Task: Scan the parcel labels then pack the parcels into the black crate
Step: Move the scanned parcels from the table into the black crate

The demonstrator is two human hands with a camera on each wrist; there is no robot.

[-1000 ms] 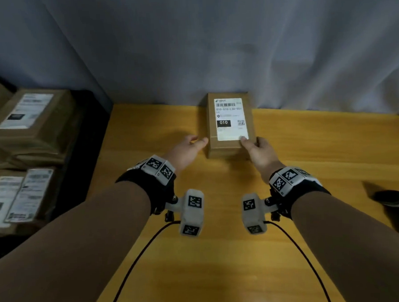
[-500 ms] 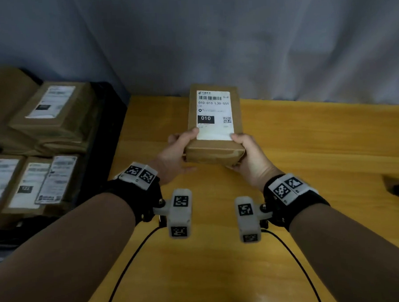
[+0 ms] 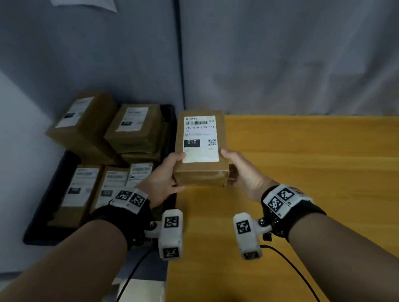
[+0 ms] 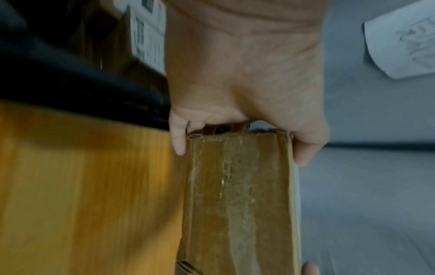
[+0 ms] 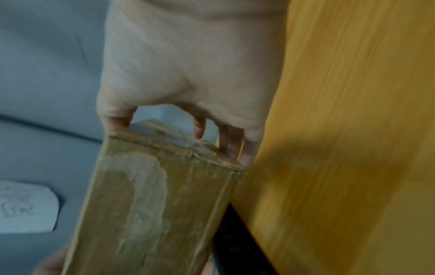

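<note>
A brown cardboard parcel (image 3: 202, 171) with a white label marked 010 hangs in the air over the left edge of the wooden table (image 3: 322, 167). My left hand (image 3: 165, 178) grips its near left corner, thumb on top. My right hand (image 3: 239, 172) grips the near right corner the same way. The left wrist view shows the parcel's taped side (image 4: 237, 201) between thumb and fingers; the right wrist view shows its other side (image 5: 153, 204). The black crate (image 3: 46, 205) sits lower at the left, holding several labelled parcels (image 3: 132, 129).
Parcels in the crate are stacked two high at the back and lie flat in a row (image 3: 80, 191) at the front. A grey curtain (image 3: 281, 54) hangs behind the table. The crate's black rim (image 4: 70, 83) runs along the table's left edge.
Both hands took hold of the parcel on the table, lifted it and carried it left to the table's edge beside the crate. My view has turned left with it.
</note>
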